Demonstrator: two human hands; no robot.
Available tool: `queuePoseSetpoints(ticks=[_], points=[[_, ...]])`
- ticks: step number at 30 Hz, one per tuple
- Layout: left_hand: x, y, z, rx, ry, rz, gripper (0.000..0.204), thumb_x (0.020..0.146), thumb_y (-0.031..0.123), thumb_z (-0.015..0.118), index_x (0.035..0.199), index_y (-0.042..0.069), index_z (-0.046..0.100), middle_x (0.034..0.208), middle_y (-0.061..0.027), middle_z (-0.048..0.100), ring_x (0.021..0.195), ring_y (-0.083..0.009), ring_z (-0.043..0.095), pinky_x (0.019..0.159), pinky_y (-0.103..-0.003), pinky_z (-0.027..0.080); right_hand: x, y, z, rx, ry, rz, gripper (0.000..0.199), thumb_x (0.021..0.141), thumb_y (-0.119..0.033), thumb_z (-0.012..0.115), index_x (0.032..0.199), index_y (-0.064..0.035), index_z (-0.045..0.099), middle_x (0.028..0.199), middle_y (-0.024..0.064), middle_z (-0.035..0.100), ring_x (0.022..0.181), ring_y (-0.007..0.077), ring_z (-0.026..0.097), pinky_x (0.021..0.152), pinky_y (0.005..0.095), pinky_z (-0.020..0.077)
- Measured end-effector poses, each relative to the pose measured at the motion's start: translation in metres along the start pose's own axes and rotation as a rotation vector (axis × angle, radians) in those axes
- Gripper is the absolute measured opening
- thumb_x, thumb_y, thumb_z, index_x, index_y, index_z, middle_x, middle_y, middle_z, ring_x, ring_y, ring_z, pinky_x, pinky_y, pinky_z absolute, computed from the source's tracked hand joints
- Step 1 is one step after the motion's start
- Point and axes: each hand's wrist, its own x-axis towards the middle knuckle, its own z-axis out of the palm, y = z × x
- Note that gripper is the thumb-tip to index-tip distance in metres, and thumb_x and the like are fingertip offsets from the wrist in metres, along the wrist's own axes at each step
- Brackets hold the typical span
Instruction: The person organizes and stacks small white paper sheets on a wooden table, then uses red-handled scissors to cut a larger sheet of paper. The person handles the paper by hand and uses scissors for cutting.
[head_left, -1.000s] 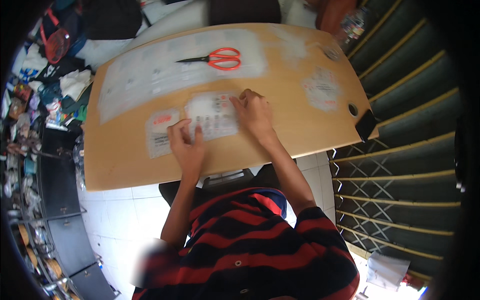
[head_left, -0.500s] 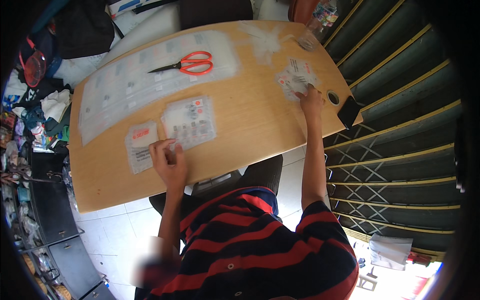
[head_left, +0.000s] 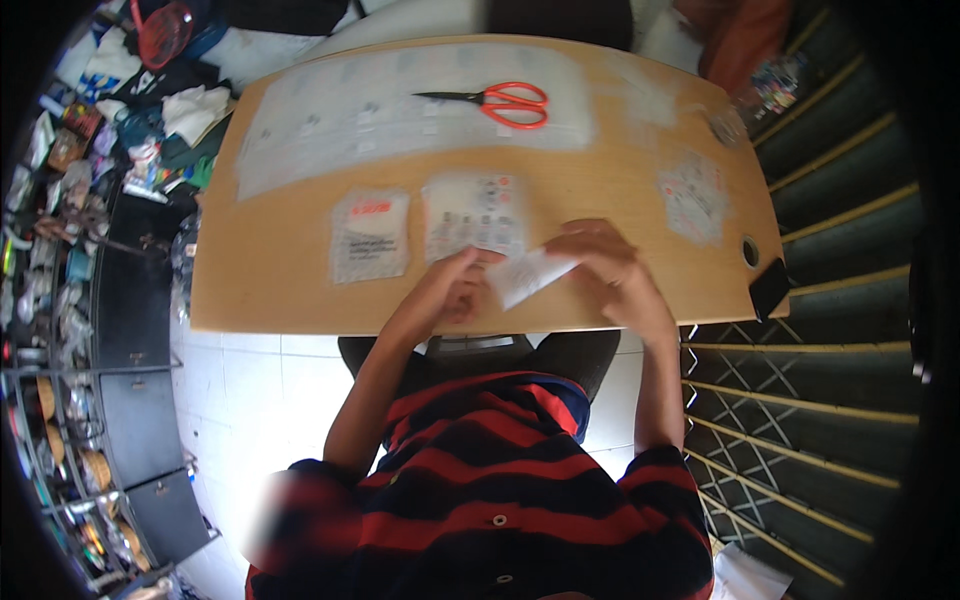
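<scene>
A small white packet (head_left: 528,276) is held between both hands just above the near edge of the counter (head_left: 270,290). Its long axis runs left to right with a slight tilt, the right end raised toward the far side and the left end dipping toward the person. The left hand (head_left: 447,292) has its fingers pinched on the packet's left end; the right hand (head_left: 610,272) has its fingers closed over the right end, so the packet spans the gap between the two hands.

Just beyond the packet, lying flat on the counter, is a clear sachet sheet with red and dark print (head_left: 474,213); the left fingertips come close to its near edge. To its left, just beside it but apart, lies a second flat packet with a red mark (head_left: 370,236). Farther back a long transparent sheet (head_left: 400,110) stretches across the counter's far half, and red-handled scissors (head_left: 497,102) rest on it, blades pointing left. Toward the right end of the counter sits another small printed packet (head_left: 692,196), well apart from the hands, with a round cable hole (head_left: 750,252) near the right edge and a dark flat object (head_left: 770,288) at the corner.

To the left of the counter, shelves (head_left: 60,330) hold a clutter of small goods too blurred to tell apart.
</scene>
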Motion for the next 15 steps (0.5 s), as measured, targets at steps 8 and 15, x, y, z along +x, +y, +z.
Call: queuePoseSetpoints(ticks=[8,15], points=[[-0.024,-0.008,-0.049,0.190,0.459,0.263,0.019,0.089,0.018,0.066,0.104,0.008,0.063,0.084,0.0014,0.064,0.072,-0.0065,0.056,0.059,-0.025,0.045,0.030,-0.018,0.041,0.132,0.002,0.037,0.047,0.077,0.001,0.071,0.123,-0.0048,0.061,0.134,0.0133,0.055,0.123,0.0347,0.052,0.100,0.0425,0.0459],[-0.020,-0.007,-0.117,0.631,1.006,0.536,0.020,0.088,0.013,0.068,0.105,0.004,0.063,0.079,-0.0055,0.065,0.072,-0.0126,0.058,0.064,-0.029,0.046,0.007,0.032,0.006,-0.094,0.186,0.204,0.043,0.080,-0.006,0.073,0.121,-0.0028,0.061,0.128,0.0171,0.058,0.118,0.0387,0.056,0.099,0.0428,0.0458]])
